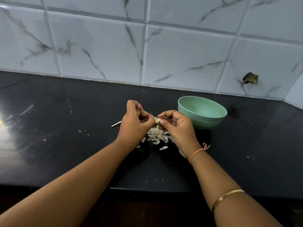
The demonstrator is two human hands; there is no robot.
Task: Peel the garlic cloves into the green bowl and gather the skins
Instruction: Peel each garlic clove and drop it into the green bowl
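black counter (57, 145) is carrying scattered white flecks; a pale stem piece (116, 124) is lying just left of the hands. left hand (134, 122) is hovering above the counter, fingers curled, pinching one end of a garlic clove (157, 120). the clove is sitting between the two hands, in the air over the pile of skins (157, 135), not in the bowl. right hand (177, 126) is meeting the left at the clove, thumb and forefinger pinching the other end, where a flap of skin seems to be lifting. so both hands are together, both clamped on the same clove. right of them the green bowl (205, 124) is standing upright, near the right hand but not touching it; its near wall is hiding the bottom, so cannot tell what is lying inside. further right a broken hole (250, 78) is showing in the wall tile

judgement: peeling is under way, clove partly skinned at most. doing it well means the left hand is holding the clove steady while the right is stripping skin along the length, not across; working over the pile so scraps are dropping onto it; checking for leftover film before carrying the clove right over the rim. risk: loose skins are light and any wrist sweep is likely scattering them
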